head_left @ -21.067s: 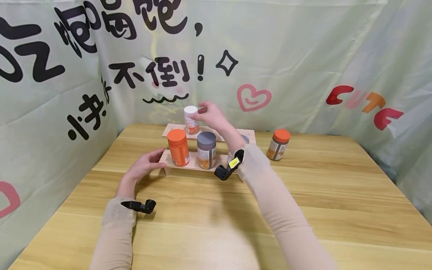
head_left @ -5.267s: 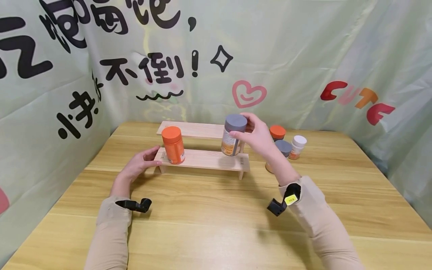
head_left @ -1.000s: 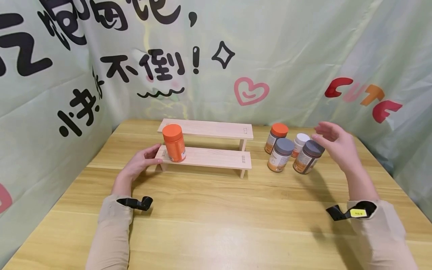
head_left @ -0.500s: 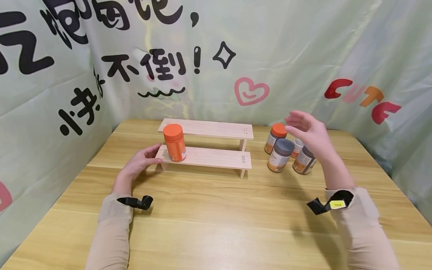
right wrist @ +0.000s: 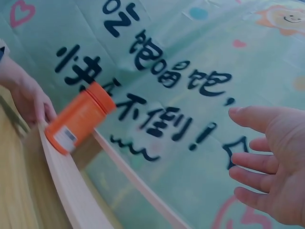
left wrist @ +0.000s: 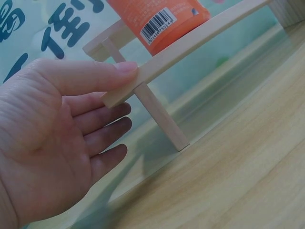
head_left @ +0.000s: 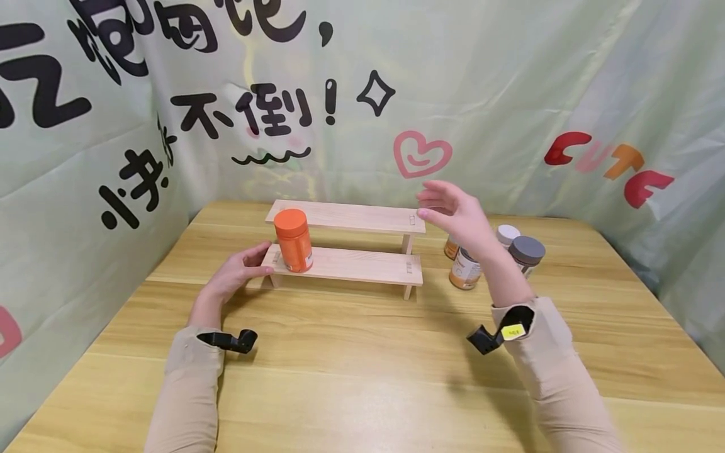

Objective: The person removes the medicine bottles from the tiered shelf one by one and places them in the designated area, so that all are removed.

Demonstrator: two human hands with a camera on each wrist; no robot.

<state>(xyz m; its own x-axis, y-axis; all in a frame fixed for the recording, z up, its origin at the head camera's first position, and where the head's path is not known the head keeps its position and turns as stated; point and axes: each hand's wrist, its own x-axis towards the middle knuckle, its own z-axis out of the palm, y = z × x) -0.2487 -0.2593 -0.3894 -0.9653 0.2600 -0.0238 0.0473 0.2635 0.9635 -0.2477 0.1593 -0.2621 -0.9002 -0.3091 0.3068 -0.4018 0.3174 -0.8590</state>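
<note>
A two-tier wooden display rack (head_left: 362, 265) stands on the table, and my left hand (head_left: 232, 274) grips the left end of its lower tier. In the left wrist view the thumb (left wrist: 125, 67) lies on top of the board while the fingers sit below its edge. An orange bottle (head_left: 295, 242) with an orange lid stands upright on the lower tier, close to that hand. My right hand (head_left: 457, 214) is empty, fingers loosely extended, raised near the right end of the upper tier (head_left: 351, 217).
Right of the rack, a bottle cluster stands on the wooden table (head_left: 362, 365): two grey-lidded bottles, one at the front (head_left: 466, 270) and one at the right (head_left: 527, 251), a white-lidded bottle (head_left: 507, 234), and another bottle (head_left: 451, 247) mostly behind my right hand. A printed curtain (head_left: 498, 113) hangs behind.
Earlier, several bottles stood on the rack; the white-lidded and grey-lidded ones are now on the table. My right hand let go of a grey-lidded bottle and has moved left. The left hand stays.
</note>
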